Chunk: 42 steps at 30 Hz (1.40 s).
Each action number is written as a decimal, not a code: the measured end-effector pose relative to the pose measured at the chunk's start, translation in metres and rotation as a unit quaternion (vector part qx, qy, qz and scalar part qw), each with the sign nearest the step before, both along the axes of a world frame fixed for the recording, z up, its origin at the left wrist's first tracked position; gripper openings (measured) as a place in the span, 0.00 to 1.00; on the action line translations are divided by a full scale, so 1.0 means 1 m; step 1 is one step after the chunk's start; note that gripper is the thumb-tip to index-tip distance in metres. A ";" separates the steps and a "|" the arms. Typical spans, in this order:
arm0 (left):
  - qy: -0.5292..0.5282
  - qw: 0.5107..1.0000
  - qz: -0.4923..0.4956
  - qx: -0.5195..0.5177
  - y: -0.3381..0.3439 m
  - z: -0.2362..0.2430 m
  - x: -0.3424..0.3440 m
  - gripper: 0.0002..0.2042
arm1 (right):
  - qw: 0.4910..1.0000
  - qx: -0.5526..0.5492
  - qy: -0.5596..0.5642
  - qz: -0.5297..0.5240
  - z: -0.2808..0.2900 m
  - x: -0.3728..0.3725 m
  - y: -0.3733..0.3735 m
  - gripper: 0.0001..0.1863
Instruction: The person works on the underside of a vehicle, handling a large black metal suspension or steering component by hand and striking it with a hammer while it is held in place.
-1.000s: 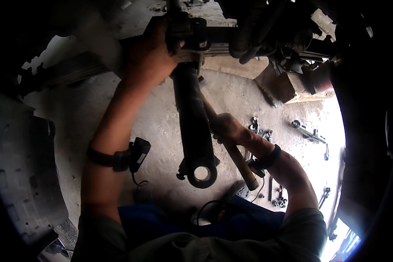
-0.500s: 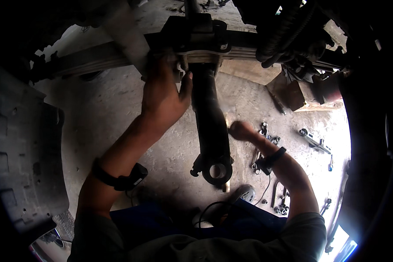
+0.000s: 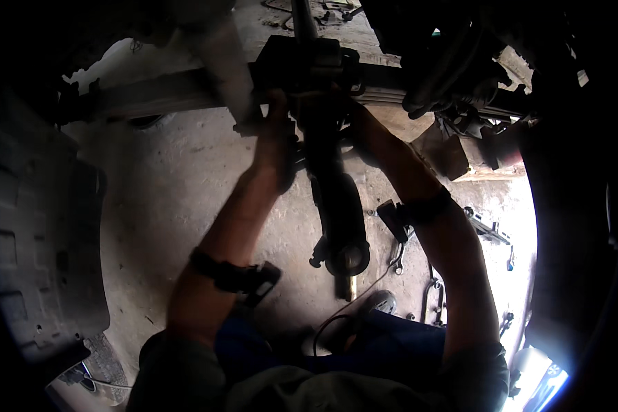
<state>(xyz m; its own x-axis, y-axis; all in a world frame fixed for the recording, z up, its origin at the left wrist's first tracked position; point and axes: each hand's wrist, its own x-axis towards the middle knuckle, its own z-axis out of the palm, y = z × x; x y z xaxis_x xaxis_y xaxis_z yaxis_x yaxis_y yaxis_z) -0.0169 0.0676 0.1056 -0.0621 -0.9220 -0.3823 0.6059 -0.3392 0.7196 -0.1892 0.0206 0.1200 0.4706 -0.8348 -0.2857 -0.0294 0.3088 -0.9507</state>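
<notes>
A long black tubular part (image 3: 333, 199) with a ring eye (image 3: 348, 259) at its near end extends toward me from beneath the leaf spring pack (image 3: 384, 95). My left hand (image 3: 276, 137) is raised at the left of the tube's far end, close below the dark clamp block (image 3: 299, 58). On the opposite side, my right hand (image 3: 365, 134) reaches up to the same far end. Shadow and motion blur hide the fingers of both hands, so their grip is unclear. A pale stick end (image 3: 351, 287) shows below the ring eye.
Spanners (image 3: 398, 259) and other tools lie on the concrete floor at the right. Wooden blocks (image 3: 453, 156) stand beyond them. A panel (image 3: 44, 226) with stamped recesses borders the left. A thin cable (image 3: 340, 316) runs near my shoe (image 3: 381, 301).
My right hand has moved up and away from beside the tube's middle to its far end. My left hand stays near the far end, shifted slightly right.
</notes>
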 end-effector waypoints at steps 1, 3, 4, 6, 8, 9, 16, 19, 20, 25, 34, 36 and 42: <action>0.034 0.998 0.003 -0.047 0.000 -0.003 -0.006 0.29 | 0.999 0.032 0.025 -0.013 0.001 -0.001 -0.002 0.38; 0.109 0.986 0.000 -0.127 0.000 -0.007 -0.011 0.25 | 0.998 0.054 0.033 -0.026 -0.001 0.002 0.000 0.38; 0.149 0.976 -0.007 -0.160 0.000 -0.008 -0.014 0.24 | 0.999 0.037 0.013 -0.030 -0.004 0.003 0.003 0.39; 0.140 0.970 -0.010 -0.197 -0.002 -0.015 -0.014 0.25 | 0.999 -0.002 -0.023 -0.032 -0.007 0.004 0.003 0.40; 0.179 0.958 -0.018 -0.224 -0.003 -0.015 -0.014 0.28 | 0.997 0.042 0.009 -0.059 0.000 0.013 0.001 0.41; 0.189 0.949 -0.016 -0.252 -0.003 -0.016 -0.015 0.26 | 0.995 0.055 0.018 -0.077 0.004 0.015 0.004 0.42; 0.136 0.964 -0.027 -0.225 -0.014 -0.060 -0.017 0.31 | 0.987 -0.009 -0.085 -0.134 -0.039 0.008 -0.010 0.32; 0.145 0.972 -0.021 -0.186 -0.011 -0.071 -0.022 0.32 | 0.985 -0.075 -0.130 -0.089 -0.047 0.006 -0.014 0.26; 0.193 0.971 -0.025 -0.140 -0.015 -0.077 -0.021 0.31 | 0.989 -0.055 -0.102 -0.091 -0.038 0.011 -0.009 0.25; 0.162 0.977 -0.110 -0.086 -0.018 -0.107 -0.027 0.20 | 0.997 -0.039 -0.041 -0.049 -0.009 0.020 -0.004 0.23; 0.194 0.972 -0.126 -0.038 -0.024 -0.107 -0.030 0.17 | 0.982 0.033 -0.079 -0.166 -0.028 0.017 -0.011 0.25; 0.170 0.975 -0.135 -0.039 -0.022 -0.101 -0.028 0.16 | 0.981 0.042 -0.083 -0.167 -0.030 0.012 -0.011 0.25; 0.066 0.982 -0.145 -0.099 -0.019 -0.107 -0.021 0.15 | 0.985 0.026 -0.084 -0.151 -0.034 0.017 -0.016 0.25</action>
